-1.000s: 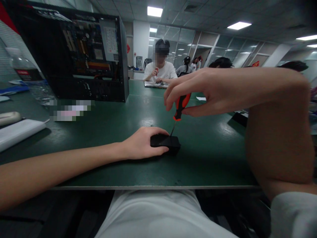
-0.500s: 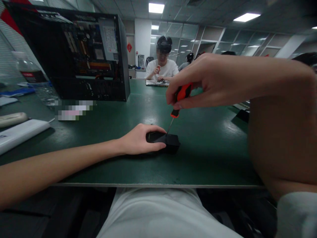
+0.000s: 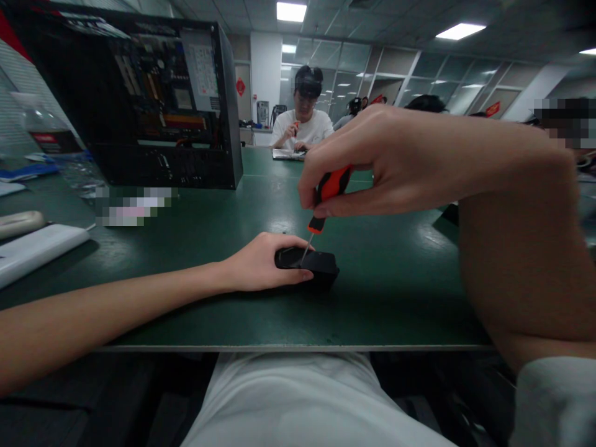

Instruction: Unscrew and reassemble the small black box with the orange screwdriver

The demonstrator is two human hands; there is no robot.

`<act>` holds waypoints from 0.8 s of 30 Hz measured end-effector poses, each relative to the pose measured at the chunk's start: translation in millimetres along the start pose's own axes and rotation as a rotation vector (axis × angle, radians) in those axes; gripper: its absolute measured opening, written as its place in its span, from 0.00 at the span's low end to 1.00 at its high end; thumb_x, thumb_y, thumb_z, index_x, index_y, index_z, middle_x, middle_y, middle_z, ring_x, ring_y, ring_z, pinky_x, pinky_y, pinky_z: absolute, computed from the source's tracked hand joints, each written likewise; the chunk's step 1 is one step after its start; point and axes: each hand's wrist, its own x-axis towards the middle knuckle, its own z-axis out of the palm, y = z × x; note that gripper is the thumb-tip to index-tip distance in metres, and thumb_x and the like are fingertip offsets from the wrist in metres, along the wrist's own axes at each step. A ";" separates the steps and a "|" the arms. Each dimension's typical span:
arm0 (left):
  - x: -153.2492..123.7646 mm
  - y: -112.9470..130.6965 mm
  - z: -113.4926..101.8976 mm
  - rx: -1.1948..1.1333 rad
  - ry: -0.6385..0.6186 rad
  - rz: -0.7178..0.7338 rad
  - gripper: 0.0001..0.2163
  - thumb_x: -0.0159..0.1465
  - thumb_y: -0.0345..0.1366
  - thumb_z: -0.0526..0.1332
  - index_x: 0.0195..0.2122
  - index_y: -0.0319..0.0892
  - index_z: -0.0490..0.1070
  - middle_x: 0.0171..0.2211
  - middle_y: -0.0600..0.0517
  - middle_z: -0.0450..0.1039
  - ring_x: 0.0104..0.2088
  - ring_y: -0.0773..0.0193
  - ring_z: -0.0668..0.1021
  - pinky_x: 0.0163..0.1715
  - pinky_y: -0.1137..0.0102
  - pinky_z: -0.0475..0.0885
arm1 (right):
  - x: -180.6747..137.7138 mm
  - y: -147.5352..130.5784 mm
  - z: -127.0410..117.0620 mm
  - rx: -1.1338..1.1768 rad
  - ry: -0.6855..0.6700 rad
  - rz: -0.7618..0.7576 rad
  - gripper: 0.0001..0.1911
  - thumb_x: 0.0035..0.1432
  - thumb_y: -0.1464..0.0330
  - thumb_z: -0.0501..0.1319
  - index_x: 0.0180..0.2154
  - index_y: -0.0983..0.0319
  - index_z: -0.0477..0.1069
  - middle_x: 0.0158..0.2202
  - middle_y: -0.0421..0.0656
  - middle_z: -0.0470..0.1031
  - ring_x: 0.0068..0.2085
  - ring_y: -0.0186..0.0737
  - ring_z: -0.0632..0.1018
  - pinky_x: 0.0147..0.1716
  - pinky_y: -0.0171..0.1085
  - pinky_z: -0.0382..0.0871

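My left hand (image 3: pixel 261 264) grips a small black boxy object (image 3: pixel 323 265) on the green table, thumb on the near side and fingers on the far side. What kind of object it is, I cannot make out. My right hand (image 3: pixel 354 164) is closed around the red and black handle of a screwdriver (image 3: pixel 335 181). The screwdriver leans, its thin metal shaft pointing down to the top of the black object between my left thumb and fingers. Whether the tip sits in a screw is too small to tell.
An open black computer case (image 3: pixel 172 105) stands at the back left, beside a plastic bottle (image 3: pixel 56 139). A white box-like item (image 3: pixel 41 248) lies at the left of the green table (image 3: pixel 223 326). Across it sits another person (image 3: pixel 302 118) holding a screwdriver.
My right hand has moved slightly left and down with the screwdriver. The tip has shifted left along the top of the black object. My left hand stays in place.
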 end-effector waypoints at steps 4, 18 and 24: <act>0.2 0.0 0.5 -0.015 0.004 -0.009 0.20 0.62 0.47 0.68 0.52 0.41 0.78 0.44 0.49 0.81 0.44 0.55 0.80 0.42 0.68 0.72 | -1.6 -0.4 -1.4 0.009 0.007 0.025 0.12 0.62 0.58 0.59 0.41 0.53 0.78 0.40 0.40 0.81 0.43 0.39 0.79 0.43 0.33 0.75; 0.4 1.9 -0.3 -0.025 -0.010 -0.004 0.19 0.65 0.47 0.66 0.52 0.39 0.78 0.42 0.49 0.81 0.40 0.58 0.80 0.40 0.69 0.71 | 1.3 1.4 -0.3 -0.012 0.011 -0.095 0.13 0.65 0.63 0.56 0.45 0.55 0.77 0.44 0.40 0.79 0.46 0.38 0.78 0.47 0.34 0.73; -0.2 2.6 -0.5 -0.023 -0.003 0.046 0.18 0.68 0.43 0.63 0.55 0.38 0.76 0.47 0.48 0.80 0.45 0.57 0.80 0.46 0.68 0.72 | -1.8 -0.8 -0.4 -0.061 0.004 -0.158 0.11 0.65 0.63 0.57 0.46 0.56 0.75 0.45 0.41 0.78 0.42 0.36 0.77 0.43 0.36 0.73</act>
